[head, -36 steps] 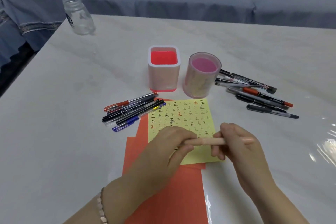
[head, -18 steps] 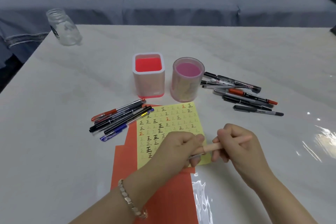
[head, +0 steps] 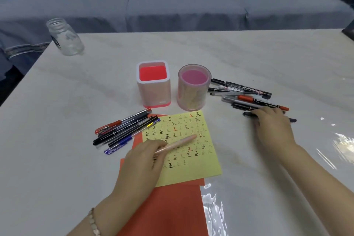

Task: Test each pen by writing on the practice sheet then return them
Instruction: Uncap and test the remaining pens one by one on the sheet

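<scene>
One peach pen (head: 180, 142) pinched in left fingers (head: 153, 144) above sheet (head: 191, 170); right fingers (head: 262, 114) atop black pen (head: 247, 114), grip unclear.

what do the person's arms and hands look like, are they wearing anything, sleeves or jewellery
The left forearm and right forearm are bare to the frame's edge, with no sleeves in view. The left wrist wears a bracelet of pale, squarish pinkish-beige links. No gloves, and no ring or watch shows on the left hand or right hand.
</scene>
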`<state>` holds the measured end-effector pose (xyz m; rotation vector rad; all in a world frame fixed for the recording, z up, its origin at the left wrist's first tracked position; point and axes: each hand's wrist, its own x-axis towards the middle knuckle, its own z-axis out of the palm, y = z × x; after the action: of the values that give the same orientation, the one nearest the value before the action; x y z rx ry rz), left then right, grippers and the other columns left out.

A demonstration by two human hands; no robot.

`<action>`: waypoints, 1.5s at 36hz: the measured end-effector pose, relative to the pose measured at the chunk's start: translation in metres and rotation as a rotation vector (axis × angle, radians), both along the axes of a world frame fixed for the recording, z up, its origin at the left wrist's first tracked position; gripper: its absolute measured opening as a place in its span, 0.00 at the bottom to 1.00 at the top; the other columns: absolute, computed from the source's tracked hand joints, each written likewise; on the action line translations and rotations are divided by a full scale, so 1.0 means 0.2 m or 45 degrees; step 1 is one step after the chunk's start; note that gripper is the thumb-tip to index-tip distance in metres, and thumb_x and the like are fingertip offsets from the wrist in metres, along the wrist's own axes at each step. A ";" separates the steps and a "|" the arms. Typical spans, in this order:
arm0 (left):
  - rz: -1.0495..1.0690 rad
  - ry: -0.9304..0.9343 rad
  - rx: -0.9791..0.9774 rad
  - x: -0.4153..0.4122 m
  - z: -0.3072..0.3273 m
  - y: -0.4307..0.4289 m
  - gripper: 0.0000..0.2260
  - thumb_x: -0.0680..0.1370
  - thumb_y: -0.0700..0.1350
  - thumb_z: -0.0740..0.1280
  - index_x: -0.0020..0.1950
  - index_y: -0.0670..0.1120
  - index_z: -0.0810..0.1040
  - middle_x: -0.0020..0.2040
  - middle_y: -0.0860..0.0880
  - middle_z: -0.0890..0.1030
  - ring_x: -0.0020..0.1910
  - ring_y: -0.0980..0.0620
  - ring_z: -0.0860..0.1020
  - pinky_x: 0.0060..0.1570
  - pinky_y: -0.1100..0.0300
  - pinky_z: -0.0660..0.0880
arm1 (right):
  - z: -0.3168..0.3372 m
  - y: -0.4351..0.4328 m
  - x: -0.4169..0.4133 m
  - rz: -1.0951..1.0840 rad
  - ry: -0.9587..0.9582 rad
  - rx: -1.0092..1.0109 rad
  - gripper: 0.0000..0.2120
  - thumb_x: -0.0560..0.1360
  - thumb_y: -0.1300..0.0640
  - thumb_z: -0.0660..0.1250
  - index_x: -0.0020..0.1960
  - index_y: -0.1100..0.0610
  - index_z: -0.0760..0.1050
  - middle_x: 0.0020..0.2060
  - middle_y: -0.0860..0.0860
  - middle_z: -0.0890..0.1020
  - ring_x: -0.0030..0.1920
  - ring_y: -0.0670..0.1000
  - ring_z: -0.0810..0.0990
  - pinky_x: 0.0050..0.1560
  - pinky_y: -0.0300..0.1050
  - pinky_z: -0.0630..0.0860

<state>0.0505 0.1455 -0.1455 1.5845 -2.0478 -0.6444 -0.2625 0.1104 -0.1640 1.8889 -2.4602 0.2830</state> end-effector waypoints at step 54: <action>-0.306 0.452 0.212 -0.04 0.10 0.12 0.17 0.74 0.60 0.56 0.40 0.48 0.74 0.31 0.49 0.72 0.30 0.55 0.68 0.31 0.62 0.62 | 0.28 0.30 0.90 0.034 -1.904 -0.130 0.21 0.76 0.61 0.63 0.27 0.58 0.59 0.16 0.46 0.62 0.18 0.44 0.59 0.20 0.32 0.58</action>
<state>0.0427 0.1692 -0.1245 1.2071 -1.9655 -1.1230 -0.0822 0.1700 -0.1089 1.8909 -2.7848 2.4931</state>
